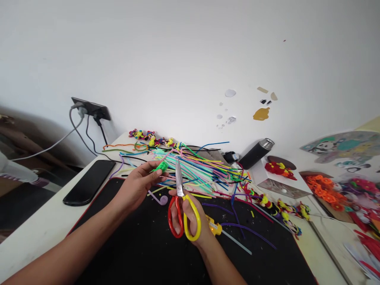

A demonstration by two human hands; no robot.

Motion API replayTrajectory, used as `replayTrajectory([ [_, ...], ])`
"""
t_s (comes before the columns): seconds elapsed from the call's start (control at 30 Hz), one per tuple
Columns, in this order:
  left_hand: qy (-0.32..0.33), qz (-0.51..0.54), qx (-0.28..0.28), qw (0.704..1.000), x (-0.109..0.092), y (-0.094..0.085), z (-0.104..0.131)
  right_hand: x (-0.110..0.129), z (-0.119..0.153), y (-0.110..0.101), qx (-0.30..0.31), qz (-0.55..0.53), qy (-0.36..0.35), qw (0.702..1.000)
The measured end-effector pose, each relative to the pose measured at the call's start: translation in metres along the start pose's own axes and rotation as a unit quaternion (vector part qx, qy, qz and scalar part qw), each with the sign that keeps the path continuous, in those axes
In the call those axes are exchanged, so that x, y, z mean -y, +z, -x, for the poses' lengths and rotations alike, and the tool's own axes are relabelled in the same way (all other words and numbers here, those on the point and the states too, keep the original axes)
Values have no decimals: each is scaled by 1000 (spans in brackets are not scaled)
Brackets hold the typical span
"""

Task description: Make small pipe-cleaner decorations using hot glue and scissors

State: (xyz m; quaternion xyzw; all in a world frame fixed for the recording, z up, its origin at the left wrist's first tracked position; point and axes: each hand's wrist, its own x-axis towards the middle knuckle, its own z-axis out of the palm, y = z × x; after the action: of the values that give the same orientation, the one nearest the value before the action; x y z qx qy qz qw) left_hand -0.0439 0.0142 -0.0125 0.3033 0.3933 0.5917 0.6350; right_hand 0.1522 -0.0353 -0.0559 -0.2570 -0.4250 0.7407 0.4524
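Pinched in the fingers of my left hand (pixel 142 180) is a small bright green fuzzy piece (pixel 161 167), with a pink stem rising from it. My right hand (pixel 191 221) holds scissors (pixel 179 186) by their red and yellow handles, fingers through the loops. The blades point up and away, look nearly closed, and are just right of the green piece. Behind both hands lies a large pile of colored pipe cleaners (pixel 192 170). A coiled lilac piece (pixel 163 200) rests on the black mat (pixel 142 241) between the hands.
A black phone (pixel 89 182) lies at the left. A yellow glue-gun-like tool (pixel 214 226) is beside my right wrist. Purple stems (pixel 252 231) cross the mat. Small colorful figures (pixel 286 209) stand right; a black flask (pixel 257 152) leans behind. Orange pieces (pixel 323 192) lie far right.
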Motion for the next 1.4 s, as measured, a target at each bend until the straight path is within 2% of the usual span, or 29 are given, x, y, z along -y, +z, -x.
replayTrajectory([
  [0.23,47,-74,-10,996,-1,7,6,6,7,-2,33,-3,50,998],
  [0.37,61,-81,-7,995,1,7,5,11,7,-1,29,-11,61,998],
  [0.6,73,-83,-8,994,0,7,5,8,7,3,59,36,47,996],
  [0.67,83,-98,-5,992,-1,6,5,9,7,6,50,54,42,996],
  [0.83,106,-154,7,982,1,0,6,12,6,10,-32,69,42,996],
  [0.93,108,-174,9,979,2,-1,7,11,6,12,-59,84,53,993],
  [1.2,97,-207,26,973,2,4,10,-2,7,10,-71,137,44,987],
  [1.4,98,-227,39,968,2,3,12,3,7,10,-73,164,49,983],
])
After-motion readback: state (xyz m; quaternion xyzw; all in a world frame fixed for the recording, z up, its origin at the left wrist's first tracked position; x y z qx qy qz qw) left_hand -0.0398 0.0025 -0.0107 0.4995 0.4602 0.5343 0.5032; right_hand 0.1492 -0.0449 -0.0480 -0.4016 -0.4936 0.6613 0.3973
